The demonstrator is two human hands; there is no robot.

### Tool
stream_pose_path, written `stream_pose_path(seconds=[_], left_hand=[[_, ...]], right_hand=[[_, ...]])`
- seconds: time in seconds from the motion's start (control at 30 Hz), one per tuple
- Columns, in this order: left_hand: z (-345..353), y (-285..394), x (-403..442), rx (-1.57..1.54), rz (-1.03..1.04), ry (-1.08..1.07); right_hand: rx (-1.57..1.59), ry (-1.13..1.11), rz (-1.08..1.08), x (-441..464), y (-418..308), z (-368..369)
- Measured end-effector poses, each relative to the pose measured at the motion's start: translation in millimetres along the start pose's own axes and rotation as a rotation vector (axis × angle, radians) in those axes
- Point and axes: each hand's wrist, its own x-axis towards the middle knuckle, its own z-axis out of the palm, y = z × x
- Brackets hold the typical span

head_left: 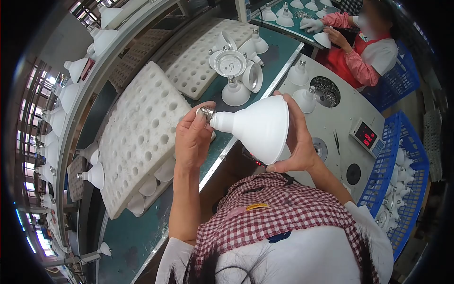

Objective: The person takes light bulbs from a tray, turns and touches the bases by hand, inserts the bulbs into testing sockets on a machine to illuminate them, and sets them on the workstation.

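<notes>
A white cone-shaped lamp housing with a metal screw base lies sideways in the air before my apron, held between both hands. My left hand pinches the screw base at its narrow end. Around the wide rim at the other end, my right hand is wrapped, thumb below and fingers above. Just beyond the held housing, more lamp housings stand and lie in a cluster on the green bench. The inside of the held housing faces away from view.
Foam trays with holes lie on the green bench. On the grey worktop are a digital display, tweezers and a bowl of small metal parts. A blue basket holds housings. Another person handles a housing opposite.
</notes>
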Motion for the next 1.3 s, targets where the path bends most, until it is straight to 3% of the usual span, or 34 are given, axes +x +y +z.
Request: stream_pose_path(seconds=[0.2, 0.83, 1.1, 1.3], left_hand=[[2.3, 4.0, -3.7, 0.005, -0.031, 0.014], [13.4, 3.3, -16.6, 0.107, 0.147, 0.074], [10.2, 1.4, -14.0, 0.126, 0.163, 0.067], [15.8, 9.9, -12.6, 0.169, 0.143, 0.03]], right_hand=[[-0.038, -0.011, -0.019, 0.2, -0.7, -2.0], [-0.064, -0.006, -0.121, -3.3, -16.1, 3.6], [0.15, 0.024, 0.049, -2.3, -17.5, 5.9], [-0.02, -0.004, 0.064, -1.0, -21.7, -3.9]])
